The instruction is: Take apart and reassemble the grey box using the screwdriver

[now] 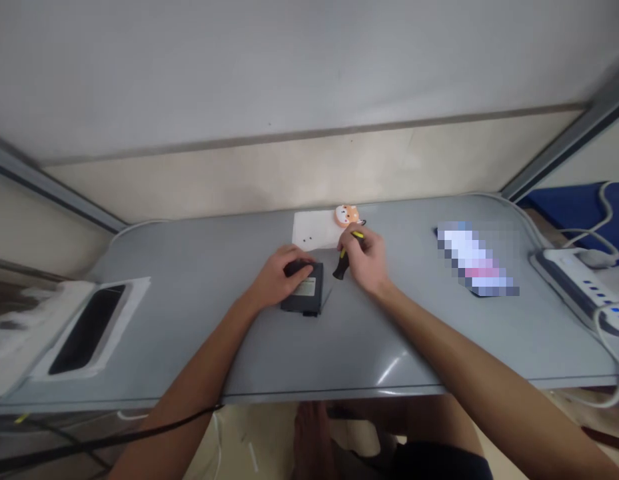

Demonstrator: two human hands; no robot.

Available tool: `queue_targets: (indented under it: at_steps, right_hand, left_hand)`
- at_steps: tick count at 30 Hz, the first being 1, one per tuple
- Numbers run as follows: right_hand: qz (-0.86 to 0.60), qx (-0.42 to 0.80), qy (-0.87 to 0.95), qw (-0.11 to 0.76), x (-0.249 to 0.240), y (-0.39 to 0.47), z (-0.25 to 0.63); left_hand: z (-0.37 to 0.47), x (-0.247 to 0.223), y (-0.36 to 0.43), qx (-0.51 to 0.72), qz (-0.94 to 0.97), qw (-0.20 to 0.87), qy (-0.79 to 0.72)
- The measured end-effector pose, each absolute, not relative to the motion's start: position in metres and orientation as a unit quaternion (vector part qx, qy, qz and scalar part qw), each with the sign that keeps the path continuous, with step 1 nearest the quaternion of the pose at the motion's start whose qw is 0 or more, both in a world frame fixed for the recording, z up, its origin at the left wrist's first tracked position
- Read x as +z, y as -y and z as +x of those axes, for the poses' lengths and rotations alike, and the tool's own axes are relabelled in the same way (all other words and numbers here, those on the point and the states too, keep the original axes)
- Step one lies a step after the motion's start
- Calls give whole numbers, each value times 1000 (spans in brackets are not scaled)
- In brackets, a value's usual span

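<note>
On the worktop, the left hand clasps a box, probably to steady it; at its two o'clock, the right hand grips a screwdriver, blurred tip seemingly meeting the five-o'clock corner. Paper lies at twelve.

The head camera looks forward and down, fairly close, over the grey desk from its near side.
</note>
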State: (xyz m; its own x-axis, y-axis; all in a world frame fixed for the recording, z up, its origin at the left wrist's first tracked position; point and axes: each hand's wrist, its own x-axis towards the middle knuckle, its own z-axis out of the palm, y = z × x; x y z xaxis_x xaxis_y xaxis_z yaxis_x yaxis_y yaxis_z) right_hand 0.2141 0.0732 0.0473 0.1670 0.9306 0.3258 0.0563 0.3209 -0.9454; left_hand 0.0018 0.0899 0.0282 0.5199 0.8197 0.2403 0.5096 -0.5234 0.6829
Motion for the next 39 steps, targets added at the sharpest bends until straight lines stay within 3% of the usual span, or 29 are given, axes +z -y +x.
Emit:
queue_targets:
  at_steps: [16,24,34,39]
  right_hand:
    - [-484,313,529,623,45,-77,222]
    - [-476,331,529,620,45,-75,220]
    - [-475,332,531,618,48,-73,219]
    - [-474,331,532,619,46,-74,220]
  left_hand:
    - [0,29,-88,302,832,243,-397]
    - [-9,20,-97,305,790,191,-496]
    - [-12,17,-103,296,810,134,-489]
    - [-9,25,-95,349,820,125,-436]
